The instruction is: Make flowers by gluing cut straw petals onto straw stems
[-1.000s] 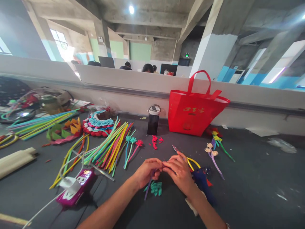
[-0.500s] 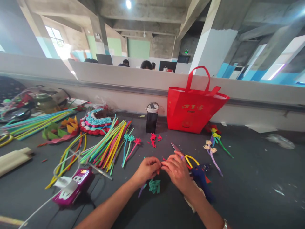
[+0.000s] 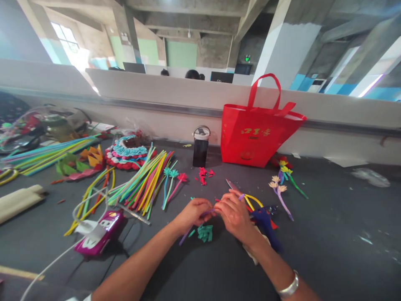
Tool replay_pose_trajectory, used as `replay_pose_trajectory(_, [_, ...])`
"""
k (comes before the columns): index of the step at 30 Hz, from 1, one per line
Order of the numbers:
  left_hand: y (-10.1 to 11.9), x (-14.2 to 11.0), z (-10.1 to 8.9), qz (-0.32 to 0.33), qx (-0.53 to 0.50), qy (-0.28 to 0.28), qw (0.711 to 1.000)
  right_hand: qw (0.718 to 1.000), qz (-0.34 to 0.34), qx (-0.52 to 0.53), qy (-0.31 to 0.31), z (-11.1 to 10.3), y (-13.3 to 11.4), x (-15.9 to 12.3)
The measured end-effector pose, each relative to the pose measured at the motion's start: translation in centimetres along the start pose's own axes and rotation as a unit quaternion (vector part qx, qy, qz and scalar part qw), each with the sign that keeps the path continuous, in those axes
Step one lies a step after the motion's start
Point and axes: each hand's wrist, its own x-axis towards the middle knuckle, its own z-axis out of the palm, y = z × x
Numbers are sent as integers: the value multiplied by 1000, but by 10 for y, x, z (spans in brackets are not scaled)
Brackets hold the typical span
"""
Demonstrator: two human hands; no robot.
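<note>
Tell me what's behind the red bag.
Behind the red bag, a pale partition with a grey rail shows to either side, and a pillar rises beyond. Whatever lies directly behind the bag's body is covered.

Concrete beams [image 3: 194,18], bright window [image 3: 65,34], pale partition [image 3: 140,85].

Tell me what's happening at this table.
A person is holding a purple stem in the left hand and right hand, which are close together above the dark table. Teal pieces lie near the left hand; red pieces lie farther off, in front of a black bottle. Teal flowers lie to the left.
</note>
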Motion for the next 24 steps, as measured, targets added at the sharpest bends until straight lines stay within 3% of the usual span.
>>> replay_pose_trajectory(8, [3, -5, -9, -13, -73, -108, 991, 997, -37, -17, 70, -3, -2, -1])
replay_pose_trajectory(16, [7, -7, -5, 3, -21, -71, 997, 997, -26, -35, 65, -3, 1, -1])
replay_pose_trajectory(24, [6, -6, -4, 29, -63, -43, 997, 996, -25, -15, 79, -3, 2, 0])
